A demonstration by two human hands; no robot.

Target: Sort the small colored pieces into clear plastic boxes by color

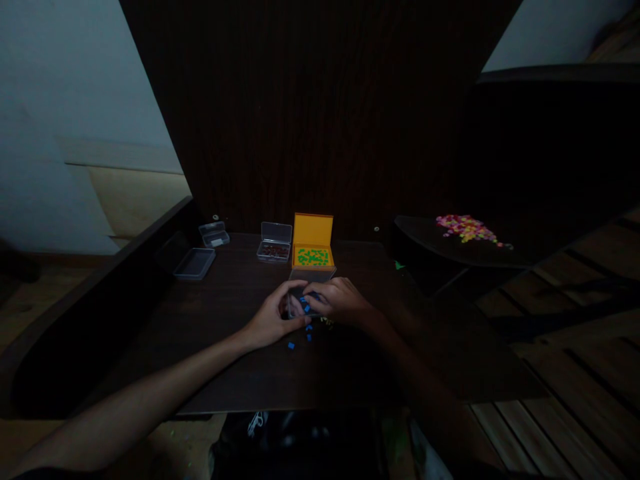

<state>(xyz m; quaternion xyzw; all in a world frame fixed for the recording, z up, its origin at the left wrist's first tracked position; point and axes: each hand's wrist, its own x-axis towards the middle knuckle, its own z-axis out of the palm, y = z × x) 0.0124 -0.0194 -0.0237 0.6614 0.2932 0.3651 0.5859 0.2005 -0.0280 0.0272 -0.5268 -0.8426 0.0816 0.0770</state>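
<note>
clasping a clear box (299, 308) in our left hand (273, 317), right hand (341, 301) over it (pinch unclear), we have blue pieces (291, 345) nearside, left hand nearer.

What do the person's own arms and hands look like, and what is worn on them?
The left hand and right hand wear no gloves; no ring or watch is visible. The forearms are bare; what seems a dark sleeve shows at the lower left.

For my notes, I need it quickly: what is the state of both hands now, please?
Left hand: holding a clear box, curled around it.
Right hand: curled at the box, near blue pieces; holding one or not cannot be told.
</note>
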